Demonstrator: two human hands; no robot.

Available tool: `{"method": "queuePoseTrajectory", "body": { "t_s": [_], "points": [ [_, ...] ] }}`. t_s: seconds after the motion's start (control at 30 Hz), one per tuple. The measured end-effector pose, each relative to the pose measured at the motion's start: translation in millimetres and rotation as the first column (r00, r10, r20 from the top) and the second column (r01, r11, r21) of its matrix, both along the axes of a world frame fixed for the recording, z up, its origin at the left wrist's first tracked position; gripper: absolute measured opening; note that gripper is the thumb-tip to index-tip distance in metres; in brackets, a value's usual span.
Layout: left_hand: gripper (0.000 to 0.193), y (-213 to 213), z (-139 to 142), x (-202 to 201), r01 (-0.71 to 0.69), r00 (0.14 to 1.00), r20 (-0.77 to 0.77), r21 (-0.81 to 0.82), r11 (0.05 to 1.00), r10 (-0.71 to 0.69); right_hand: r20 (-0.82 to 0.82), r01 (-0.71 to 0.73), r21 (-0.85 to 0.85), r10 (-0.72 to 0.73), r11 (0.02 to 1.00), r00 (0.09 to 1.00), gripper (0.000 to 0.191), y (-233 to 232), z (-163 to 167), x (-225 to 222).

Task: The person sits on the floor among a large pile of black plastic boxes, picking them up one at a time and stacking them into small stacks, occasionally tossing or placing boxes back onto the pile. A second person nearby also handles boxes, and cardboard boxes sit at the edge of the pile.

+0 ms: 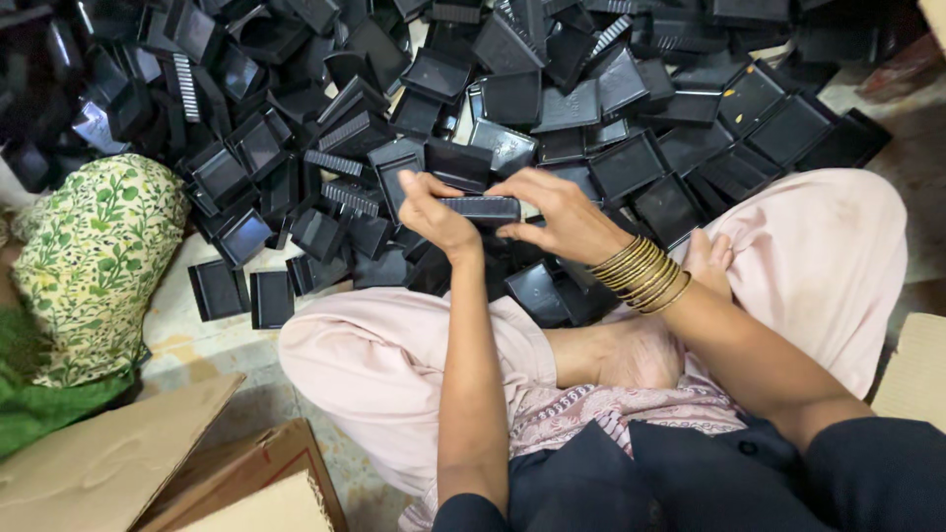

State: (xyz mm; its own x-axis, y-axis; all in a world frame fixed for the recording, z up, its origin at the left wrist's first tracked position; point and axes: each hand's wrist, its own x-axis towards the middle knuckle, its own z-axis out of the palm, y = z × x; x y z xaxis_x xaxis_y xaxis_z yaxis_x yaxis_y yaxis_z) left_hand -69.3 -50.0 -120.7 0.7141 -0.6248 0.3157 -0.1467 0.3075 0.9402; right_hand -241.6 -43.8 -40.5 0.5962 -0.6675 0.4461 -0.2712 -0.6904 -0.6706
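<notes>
While both hands grip: left hand [434, 212] fingers clamped on black tray [480, 208] | right hand [560, 215] fingers clamped on same tray | tray between hands, above tray pile [631, 108]

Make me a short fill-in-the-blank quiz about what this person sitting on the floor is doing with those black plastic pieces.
1. Both hands, the left hand and the right hand, hold one flat ____ plastic piece.
2. The gold bangles sit on the ____ wrist.
3. The person sits with legs ____ on the floor.
4. The pile of plastic trays lies ____ the person's knees.

Missing words: black; right; crossed; in front of
</notes>
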Motion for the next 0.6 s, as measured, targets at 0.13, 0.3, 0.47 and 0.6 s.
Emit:
{"method": "queuePoseTrajectory", "body": {
  "t_s": [0.13, 0.3, 0.47, 0.6],
  "points": [
    [0.081, -1, -5, 6, -0.011, 0.990, -0.136, 0.074, 0.997, 0.021, -0.030, 0.056, 0.074, -0.054, 0.996, 0.998, 0.034, 18, -6, 3],
    [0.084, -4, -11, -16, 0.246, 0.964, -0.106, 0.008, 0.969, -0.244, -0.051, 0.219, 0.193, -0.213, 0.956, 0.976, 0.034, 12, -28, -28],
    [0.083, -14, -11, -21, 0.277, 0.944, -0.161, -0.086, 0.957, -0.287, 0.262, 0.484, 0.382, -0.594, 0.788, 0.761, 0.024, -34, -10, -140],
    [0.076, -15, -10, -4, 0.128, 0.918, -0.368, -0.088, 0.988, -0.152, 0.793, 0.222, 0.399, -0.457, 0.889, 0.404, 0.020, -53, 35, -258]
  ]
}}
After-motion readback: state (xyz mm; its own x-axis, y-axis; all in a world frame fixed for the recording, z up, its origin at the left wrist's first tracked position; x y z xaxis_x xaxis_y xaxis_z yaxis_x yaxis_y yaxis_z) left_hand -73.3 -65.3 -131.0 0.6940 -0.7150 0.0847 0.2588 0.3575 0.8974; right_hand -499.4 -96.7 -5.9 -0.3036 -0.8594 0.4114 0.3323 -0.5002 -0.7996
